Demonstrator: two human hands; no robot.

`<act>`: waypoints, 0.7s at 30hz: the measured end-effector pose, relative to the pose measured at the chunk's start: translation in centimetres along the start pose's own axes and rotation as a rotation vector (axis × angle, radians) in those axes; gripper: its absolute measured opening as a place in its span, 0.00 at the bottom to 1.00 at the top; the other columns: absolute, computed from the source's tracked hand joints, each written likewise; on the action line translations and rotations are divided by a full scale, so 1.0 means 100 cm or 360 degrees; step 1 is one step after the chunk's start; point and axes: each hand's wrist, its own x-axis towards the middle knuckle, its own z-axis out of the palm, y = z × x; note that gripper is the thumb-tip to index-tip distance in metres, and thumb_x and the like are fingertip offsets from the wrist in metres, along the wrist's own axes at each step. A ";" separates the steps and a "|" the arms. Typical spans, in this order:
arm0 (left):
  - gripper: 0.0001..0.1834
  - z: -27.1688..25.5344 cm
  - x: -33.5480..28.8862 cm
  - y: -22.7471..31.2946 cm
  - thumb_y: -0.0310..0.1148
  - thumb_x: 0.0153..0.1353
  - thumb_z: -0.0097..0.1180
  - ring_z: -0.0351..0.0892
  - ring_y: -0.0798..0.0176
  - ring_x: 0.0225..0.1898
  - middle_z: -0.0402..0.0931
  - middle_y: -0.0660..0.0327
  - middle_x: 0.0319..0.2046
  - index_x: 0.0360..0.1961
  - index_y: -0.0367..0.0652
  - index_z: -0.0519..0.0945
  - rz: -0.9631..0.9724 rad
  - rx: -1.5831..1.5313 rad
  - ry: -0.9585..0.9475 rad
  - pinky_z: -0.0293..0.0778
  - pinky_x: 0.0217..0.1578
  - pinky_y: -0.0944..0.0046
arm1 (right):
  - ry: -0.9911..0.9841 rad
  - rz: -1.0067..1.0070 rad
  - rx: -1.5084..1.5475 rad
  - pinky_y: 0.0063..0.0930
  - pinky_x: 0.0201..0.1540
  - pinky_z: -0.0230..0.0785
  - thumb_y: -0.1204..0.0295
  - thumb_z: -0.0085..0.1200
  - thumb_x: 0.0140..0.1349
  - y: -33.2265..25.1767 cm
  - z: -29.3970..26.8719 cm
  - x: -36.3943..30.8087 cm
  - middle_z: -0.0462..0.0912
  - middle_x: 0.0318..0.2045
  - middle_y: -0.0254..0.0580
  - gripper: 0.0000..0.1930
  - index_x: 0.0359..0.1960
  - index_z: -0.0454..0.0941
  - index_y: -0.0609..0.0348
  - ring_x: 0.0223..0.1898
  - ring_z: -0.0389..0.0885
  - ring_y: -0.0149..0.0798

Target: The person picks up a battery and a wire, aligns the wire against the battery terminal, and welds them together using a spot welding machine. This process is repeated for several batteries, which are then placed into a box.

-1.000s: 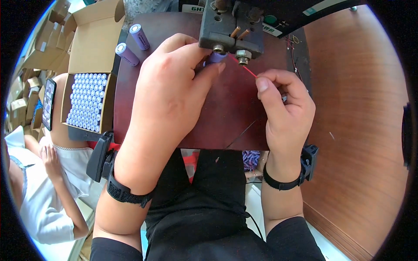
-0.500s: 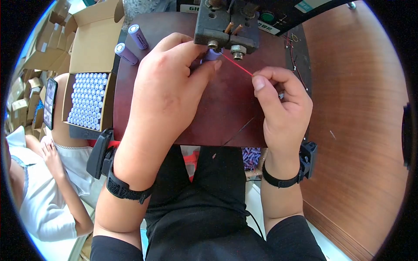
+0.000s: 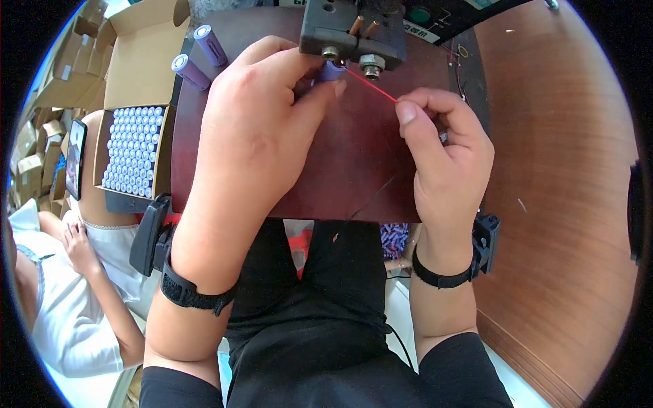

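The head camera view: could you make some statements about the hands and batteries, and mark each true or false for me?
1. The left hand holds a purple battery near the dark metal block. True.
2. The right hand pinches a blue wire. False: the wire is red.
3. Two loose batteries are on the table, left of the left hand. True.
4. The open box of batteries is right of the right hand. False: the box is at the left.

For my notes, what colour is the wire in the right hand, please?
The wire is red, clearest in the head view.
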 end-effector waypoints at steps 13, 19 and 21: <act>0.17 0.001 -0.006 -0.001 0.33 0.59 0.70 0.80 0.52 0.32 0.81 0.47 0.31 0.44 0.31 0.84 -0.0014 -0.0055 -0.0001 0.75 0.37 0.60 | -0.0201 -0.0659 -0.1101 0.44 0.62 0.65 0.69 0.63 0.61 0.001 -0.024 -0.021 0.77 0.53 0.46 0.25 0.62 0.78 0.48 0.54 0.75 0.52; 0.21 0.004 -0.004 -0.006 0.38 0.61 0.69 0.83 0.45 0.38 0.83 0.43 0.37 0.46 0.30 0.84 0.0113 0.0022 -0.0043 0.76 0.41 0.56 | -0.0728 -0.1159 -0.1198 0.47 0.62 0.66 0.74 0.65 0.54 0.003 -0.040 -0.051 0.76 0.61 0.43 0.26 0.58 0.82 0.42 0.62 0.74 0.51; 0.17 0.004 -0.003 -0.004 0.36 0.61 0.66 0.83 0.40 0.42 0.84 0.45 0.38 0.44 0.32 0.85 0.0059 -0.0003 -0.0025 0.78 0.45 0.49 | -0.0854 -0.1115 -0.1169 0.46 0.60 0.66 0.74 0.65 0.55 0.004 -0.037 -0.052 0.78 0.59 0.41 0.25 0.57 0.82 0.42 0.61 0.75 0.48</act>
